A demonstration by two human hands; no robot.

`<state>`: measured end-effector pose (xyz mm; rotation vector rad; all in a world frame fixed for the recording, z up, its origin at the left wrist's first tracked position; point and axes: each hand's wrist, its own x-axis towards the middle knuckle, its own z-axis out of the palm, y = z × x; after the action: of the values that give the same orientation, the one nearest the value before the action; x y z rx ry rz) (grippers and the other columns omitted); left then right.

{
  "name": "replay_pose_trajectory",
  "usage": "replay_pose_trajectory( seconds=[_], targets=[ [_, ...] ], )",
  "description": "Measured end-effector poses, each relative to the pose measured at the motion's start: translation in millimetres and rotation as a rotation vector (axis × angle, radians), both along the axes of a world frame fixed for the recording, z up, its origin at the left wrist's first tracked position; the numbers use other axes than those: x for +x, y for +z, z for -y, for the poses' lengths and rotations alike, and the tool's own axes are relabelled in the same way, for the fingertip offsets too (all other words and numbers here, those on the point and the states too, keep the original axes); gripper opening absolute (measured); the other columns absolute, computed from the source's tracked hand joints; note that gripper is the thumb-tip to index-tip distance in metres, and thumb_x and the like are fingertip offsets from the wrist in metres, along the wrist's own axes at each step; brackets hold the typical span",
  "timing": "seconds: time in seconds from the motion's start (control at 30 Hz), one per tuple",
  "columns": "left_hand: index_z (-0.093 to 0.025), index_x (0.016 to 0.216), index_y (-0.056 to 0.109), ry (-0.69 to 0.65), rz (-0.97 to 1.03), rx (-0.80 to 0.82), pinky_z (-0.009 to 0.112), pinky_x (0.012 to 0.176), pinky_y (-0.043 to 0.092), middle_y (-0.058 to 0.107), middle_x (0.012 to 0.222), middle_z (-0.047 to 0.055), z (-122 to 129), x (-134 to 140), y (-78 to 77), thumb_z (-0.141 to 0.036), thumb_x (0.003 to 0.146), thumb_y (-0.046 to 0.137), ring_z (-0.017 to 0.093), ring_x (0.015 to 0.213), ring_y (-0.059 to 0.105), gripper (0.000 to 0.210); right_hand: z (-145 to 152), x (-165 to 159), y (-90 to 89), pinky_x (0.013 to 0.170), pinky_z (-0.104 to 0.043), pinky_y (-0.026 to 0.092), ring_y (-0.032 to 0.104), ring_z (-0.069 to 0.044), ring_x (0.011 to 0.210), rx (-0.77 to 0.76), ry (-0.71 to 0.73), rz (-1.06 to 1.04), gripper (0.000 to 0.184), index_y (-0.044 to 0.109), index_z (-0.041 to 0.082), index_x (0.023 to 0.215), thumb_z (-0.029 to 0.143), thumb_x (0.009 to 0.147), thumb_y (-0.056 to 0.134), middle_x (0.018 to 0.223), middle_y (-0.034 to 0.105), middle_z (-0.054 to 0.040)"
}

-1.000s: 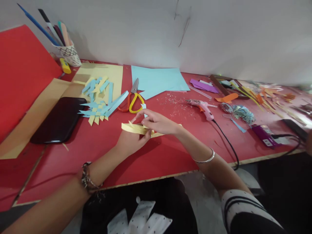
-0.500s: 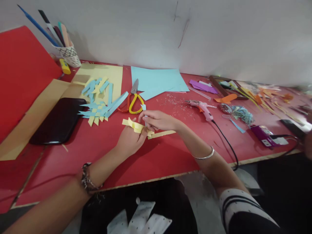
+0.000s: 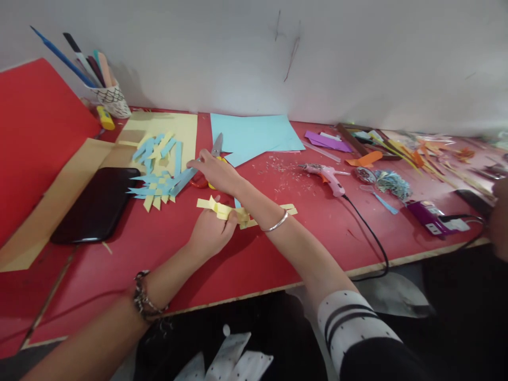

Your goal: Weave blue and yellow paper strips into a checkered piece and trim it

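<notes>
My left hand [image 3: 210, 233] is closed on yellow paper strips [image 3: 220, 209], thumb pressed on top, low over the red table. A blue strip [image 3: 237, 203] runs up from them, partly behind my right forearm. Farther forward, my right hand [image 3: 216, 169] reaches across to the left, its fingers closed at the upper end of a loose blue paper strip [image 3: 181, 182]. That strip lies against a woven piece of blue and yellow strips [image 3: 156, 185]. Scissors [image 3: 217, 144] with red and yellow handles lie just behind my right hand, which hides part of them.
A black tablet-like object [image 3: 95, 206] lies at left, near a pen cup [image 3: 113, 100]. Blue sheets [image 3: 254, 132] rest by the wall. At right are a pink glue gun [image 3: 325, 177] with its cord, a purple power socket [image 3: 431, 217] and another person's hand [image 3: 500, 217].
My right hand has left the yellow strips and moved forward and left to the loose blue strip. My left hand keeps its hold. The view has shifted slightly.
</notes>
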<state>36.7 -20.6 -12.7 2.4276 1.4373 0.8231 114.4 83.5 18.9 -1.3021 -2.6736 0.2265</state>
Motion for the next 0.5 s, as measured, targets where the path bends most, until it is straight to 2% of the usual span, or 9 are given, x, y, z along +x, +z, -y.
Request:
replay_pose_trajectory(
  seconds=[0.17,0.27,0.33,0.4,0.47,0.5],
  targets=[
    [-0.021,0.053,0.048,-0.046,0.001,-0.004,0.036,0.078,0.051,0.058,0.05,0.002,0,0,3.1,-0.023,0.081,0.027,0.019,0.061,0.062,0.035,-5,-4,3.1,0.059,-0.028,0.036,0.05,-0.016,0.075,0.03,-0.035,0.019,0.025,0.055,0.017,0.093,0.004,0.081,0.037,0.11,0.044,-0.0102],
    [-0.021,0.053,0.048,-0.045,0.009,-0.005,0.038,0.085,0.049,0.059,0.05,0.002,0,0,4.2,-0.023,0.081,0.027,0.019,0.063,0.063,0.035,-7,5,7.6,0.062,-0.03,0.038,0.05,-0.017,0.079,-0.004,-0.053,-0.058,0.021,0.052,0.016,0.09,0.005,0.082,0.036,0.109,0.046,-0.011],
    [-0.021,0.055,0.051,-0.038,0.018,-0.011,0.041,0.088,0.047,0.061,0.052,0.003,0,1,3.8,-0.024,0.081,0.026,0.02,0.067,0.064,0.037,-7,19,12.3,0.067,-0.029,0.039,0.05,-0.016,0.08,-0.013,-0.074,-0.143,0.018,0.05,0.016,0.091,0.007,0.083,0.037,0.105,0.049,-0.0092],
    [-0.02,0.055,0.053,-0.034,0.033,-0.02,0.042,0.088,0.047,0.062,0.053,0.004,0,1,3.0,-0.024,0.082,0.026,0.021,0.069,0.065,0.038,-5,38,16.9,0.073,-0.029,0.039,0.05,-0.015,0.081,-0.037,-0.106,-0.372,0.013,0.047,0.018,0.087,0.008,0.083,0.039,0.094,0.054,-0.0055],
    [-0.021,0.054,0.054,-0.035,0.06,-0.03,0.041,0.088,0.048,0.062,0.053,0.004,0,2,2.1,-0.026,0.082,0.027,0.021,0.071,0.065,0.038,3,60,20.0,0.072,-0.029,0.04,0.051,-0.014,0.076,-0.02,-0.156,-0.448,0.011,0.043,0.017,0.087,0.01,0.084,0.037,0.084,0.053,-0.0039],
    [-0.021,0.054,0.053,-0.033,0.076,-0.032,0.04,0.088,0.048,0.062,0.053,0.003,0,2,1.9,-0.026,0.082,0.028,0.021,0.072,0.065,0.038,8,71,20.8,0.071,-0.029,0.04,0.052,-0.012,0.071,-0.048,-0.188,-0.574,0.008,0.042,0.018,0.085,0.012,0.084,0.038,0.078,0.052,-0.0021]
  ],
)
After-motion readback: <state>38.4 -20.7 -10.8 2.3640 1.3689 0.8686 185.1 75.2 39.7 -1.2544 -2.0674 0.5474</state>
